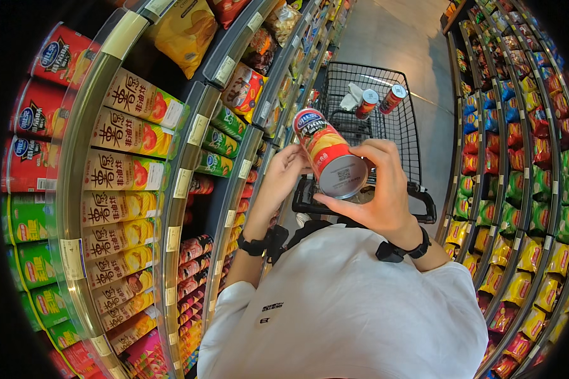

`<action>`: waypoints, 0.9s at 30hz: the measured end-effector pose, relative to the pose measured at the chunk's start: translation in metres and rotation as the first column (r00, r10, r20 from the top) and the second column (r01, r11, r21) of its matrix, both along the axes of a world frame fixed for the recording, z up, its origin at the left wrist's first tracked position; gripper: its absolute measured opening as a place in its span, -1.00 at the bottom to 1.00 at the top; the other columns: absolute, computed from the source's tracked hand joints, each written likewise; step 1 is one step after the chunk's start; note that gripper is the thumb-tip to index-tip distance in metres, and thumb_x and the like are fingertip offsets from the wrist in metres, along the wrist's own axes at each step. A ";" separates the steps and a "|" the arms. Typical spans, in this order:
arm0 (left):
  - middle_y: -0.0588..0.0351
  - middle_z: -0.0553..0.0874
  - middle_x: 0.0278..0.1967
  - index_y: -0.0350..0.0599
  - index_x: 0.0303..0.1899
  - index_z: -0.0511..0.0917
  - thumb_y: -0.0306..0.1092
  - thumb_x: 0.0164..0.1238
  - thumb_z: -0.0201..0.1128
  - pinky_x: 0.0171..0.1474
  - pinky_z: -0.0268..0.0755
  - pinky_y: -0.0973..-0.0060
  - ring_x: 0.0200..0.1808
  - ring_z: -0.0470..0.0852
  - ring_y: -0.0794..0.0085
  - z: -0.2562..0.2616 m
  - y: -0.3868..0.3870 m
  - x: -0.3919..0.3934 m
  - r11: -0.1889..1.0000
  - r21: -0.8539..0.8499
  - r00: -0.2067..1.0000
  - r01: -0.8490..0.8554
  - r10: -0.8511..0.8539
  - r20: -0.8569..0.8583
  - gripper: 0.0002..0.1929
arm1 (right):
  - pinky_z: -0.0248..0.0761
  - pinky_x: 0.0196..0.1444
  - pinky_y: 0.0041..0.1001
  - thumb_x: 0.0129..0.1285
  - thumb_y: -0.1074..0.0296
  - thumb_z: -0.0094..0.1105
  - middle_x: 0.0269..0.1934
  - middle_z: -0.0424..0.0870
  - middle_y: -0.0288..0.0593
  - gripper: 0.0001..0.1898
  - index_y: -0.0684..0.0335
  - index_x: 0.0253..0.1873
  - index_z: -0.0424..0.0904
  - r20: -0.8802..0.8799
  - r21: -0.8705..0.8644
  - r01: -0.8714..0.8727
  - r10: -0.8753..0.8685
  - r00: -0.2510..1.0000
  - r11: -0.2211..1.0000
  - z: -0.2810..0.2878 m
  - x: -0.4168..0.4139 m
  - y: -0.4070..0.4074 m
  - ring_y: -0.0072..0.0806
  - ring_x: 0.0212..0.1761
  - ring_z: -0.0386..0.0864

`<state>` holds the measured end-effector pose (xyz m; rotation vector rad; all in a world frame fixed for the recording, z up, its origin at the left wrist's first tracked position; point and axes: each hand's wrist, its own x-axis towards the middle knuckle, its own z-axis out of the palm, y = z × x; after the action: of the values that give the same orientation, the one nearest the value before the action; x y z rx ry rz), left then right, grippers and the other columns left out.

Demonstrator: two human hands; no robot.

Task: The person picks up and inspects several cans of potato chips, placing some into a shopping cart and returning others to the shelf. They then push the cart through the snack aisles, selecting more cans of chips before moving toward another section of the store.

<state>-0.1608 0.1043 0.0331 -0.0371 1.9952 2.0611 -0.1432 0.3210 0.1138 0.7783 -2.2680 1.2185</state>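
Note:
A red cylindrical can of potato chips point(326, 146) is tilted in front of my chest, its silver round end with a printed code facing me. My right hand point(384, 192) grips that end between thumb and fingers. My left hand point(287, 170) is against the can's left side, its fingers partly hidden behind it. Beyond the can stands a black wire shopping cart point(398, 158). Inside it, two similar red cans point(392, 100) stand near a crumpled white item point(352, 97).
Shelves on the left hold boxed chips point(125, 170), green cans point(215, 163) and bagged snacks point(244, 90). Along the right, another shelf point(517, 189) carries rows of colourful snack bags. The cart's black handle point(426, 203) is close before me. Grey floor point(384, 38) runs ahead between the shelves.

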 end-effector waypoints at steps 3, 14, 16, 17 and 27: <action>-0.10 0.69 0.09 -0.44 0.23 0.43 -0.30 0.67 0.07 0.22 0.60 0.29 0.08 0.74 0.27 -0.001 -0.005 -0.002 0.971 0.174 0.984 -0.161 0.144 0.106 -0.64 | 0.55 0.02 -0.23 -0.08 0.15 0.75 0.07 0.48 0.05 -0.17 0.28 0.22 0.38 0.055 0.017 0.001 -0.002 0.998 1.000 -0.009 -0.001 0.001 -0.05 0.04 0.58; 0.21 0.62 -0.09 -0.15 0.36 0.35 -0.19 0.37 0.49 -0.50 0.14 0.78 -0.49 0.42 0.80 0.007 -0.010 -0.001 0.856 0.297 0.898 -0.423 0.441 0.007 -0.35 | 0.50 0.21 -0.15 0.03 0.45 0.57 0.14 0.37 0.15 -0.15 0.33 0.40 0.24 0.283 0.047 -0.205 0.184 0.941 0.978 -0.064 0.002 -0.006 0.07 0.18 0.50; 0.10 0.64 0.06 -0.19 0.35 0.37 -0.32 0.29 0.54 -0.09 0.35 0.57 -0.11 0.58 0.58 0.008 -0.015 0.000 0.868 0.235 0.893 -0.437 0.450 -0.004 -0.33 | 0.52 0.22 -0.17 0.06 0.41 0.60 0.19 0.35 0.14 -0.15 0.29 0.41 0.23 0.368 0.019 -0.254 0.229 0.901 0.967 -0.080 0.001 -0.006 0.08 0.21 0.51; 0.00 0.63 0.18 -0.22 0.38 0.36 -0.46 0.27 0.54 0.29 0.52 0.35 0.18 0.66 0.37 0.012 -0.019 0.005 0.873 0.210 0.892 -0.440 0.452 -0.011 -0.31 | 0.53 0.23 -0.17 0.07 0.39 0.60 0.21 0.34 0.13 -0.14 0.29 0.42 0.22 0.415 -0.010 -0.286 0.265 0.871 0.958 -0.085 0.000 -0.006 0.09 0.22 0.51; -0.09 0.66 0.21 -0.18 0.26 0.53 -0.55 -0.09 0.61 0.23 0.52 0.21 0.22 0.64 -0.01 0.043 -0.056 0.082 0.567 -0.682 0.867 -0.463 0.130 -0.481 -0.26 | 0.41 0.31 -0.19 0.40 0.06 0.34 0.16 0.55 0.16 -0.36 0.40 0.37 0.38 0.690 0.158 -0.588 0.337 0.640 0.793 -0.175 -0.003 0.012 0.04 0.23 0.55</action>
<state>-0.0793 0.0487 0.0764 -0.1768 3.2111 1.1862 -0.1464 0.3329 -0.0615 1.3448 -3.0449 1.4609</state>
